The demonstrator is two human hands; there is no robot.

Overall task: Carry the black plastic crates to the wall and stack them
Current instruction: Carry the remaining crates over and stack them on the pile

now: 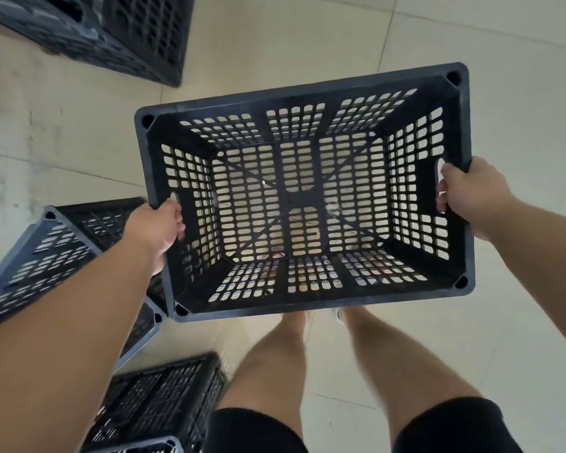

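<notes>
I hold an empty black plastic crate (307, 89) with perforated walls and floor, open side up, above the floor in front of my legs. My left hand (159, 228) grips the handle slot in its left short wall. My right hand (471, 191) grips the handle slot in its right short wall, fingers through the opening. The floor tiles show through the crate's holes.
More black crates stand around: a stack (111, 31) at the top left, one tilted crate (46, 256) at my left, another (164, 397) low by my left leg. The pale tiled floor (471, 338) stretches to the right and ahead.
</notes>
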